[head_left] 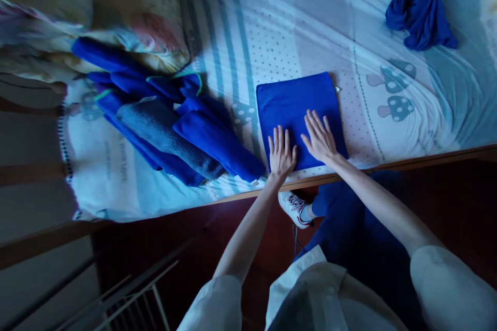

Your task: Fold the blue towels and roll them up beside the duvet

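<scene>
A folded blue cloth [295, 101] lies flat on the patterned bed sheet [272, 36], close to the bed's near edge. My left hand [281, 152] rests palm down on the cloth's near left corner, fingers stretched out. My right hand [320, 137] lies flat on the cloth just to the right, fingers spread. Neither hand holds anything. To the left sits a loose pile of blue cloths [171, 124], some with green trim. A crumpled blue cloth [421, 16] lies alone at the far right of the bed.
A flowered pillow or quilt [128, 15] fills the bed's far left. The wooden bed rail [388, 165] runs along the near edge. My legs and a white shoe [295, 208] are below it. A metal rack [135, 295] stands at lower left.
</scene>
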### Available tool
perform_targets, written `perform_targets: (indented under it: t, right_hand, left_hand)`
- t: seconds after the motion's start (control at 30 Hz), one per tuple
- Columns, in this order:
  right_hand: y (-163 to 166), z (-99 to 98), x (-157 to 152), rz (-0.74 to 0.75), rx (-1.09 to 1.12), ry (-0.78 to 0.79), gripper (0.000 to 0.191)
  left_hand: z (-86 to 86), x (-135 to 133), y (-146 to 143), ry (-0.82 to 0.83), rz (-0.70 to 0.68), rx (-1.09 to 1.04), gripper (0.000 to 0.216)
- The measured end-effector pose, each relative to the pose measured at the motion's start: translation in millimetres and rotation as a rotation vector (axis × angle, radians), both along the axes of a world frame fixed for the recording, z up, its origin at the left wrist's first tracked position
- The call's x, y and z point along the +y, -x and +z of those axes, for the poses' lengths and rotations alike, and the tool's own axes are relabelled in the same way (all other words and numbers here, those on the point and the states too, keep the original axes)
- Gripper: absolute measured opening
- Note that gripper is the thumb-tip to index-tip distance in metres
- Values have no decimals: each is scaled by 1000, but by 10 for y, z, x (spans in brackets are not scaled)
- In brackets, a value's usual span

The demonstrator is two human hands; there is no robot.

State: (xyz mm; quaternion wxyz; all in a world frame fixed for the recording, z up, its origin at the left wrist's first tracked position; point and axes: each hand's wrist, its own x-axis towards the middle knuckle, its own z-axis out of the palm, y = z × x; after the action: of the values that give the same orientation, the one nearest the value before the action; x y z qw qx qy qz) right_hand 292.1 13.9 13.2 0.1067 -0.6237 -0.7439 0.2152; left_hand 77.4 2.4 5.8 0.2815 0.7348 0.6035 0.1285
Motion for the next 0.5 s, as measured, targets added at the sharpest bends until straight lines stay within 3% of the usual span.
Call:
perform_targets:
  t: [0.13, 0.23, 0.3, 0.37, 0.5]
  right_hand:
    - [-82, 9, -434, 27, 8, 81, 74]
    - [-169, 61, -434, -51, -20, 75, 75]
    - [-103, 95, -232, -47, -28, 39, 75]
    - [18, 84, 91, -19, -28, -10, 74]
    - [47, -130, 836, 24, -14, -47, 75]
  left_hand:
    - [-42, -371, 171, 26, 14, -17, 74]
    - [21, -375, 298, 2, 52, -14, 77]
    - [75, -176, 241, -21, 45, -35, 79]
    - [78, 189, 101, -41, 29, -77, 80]
    - [-136, 1118, -87, -59, 38, -159, 80]
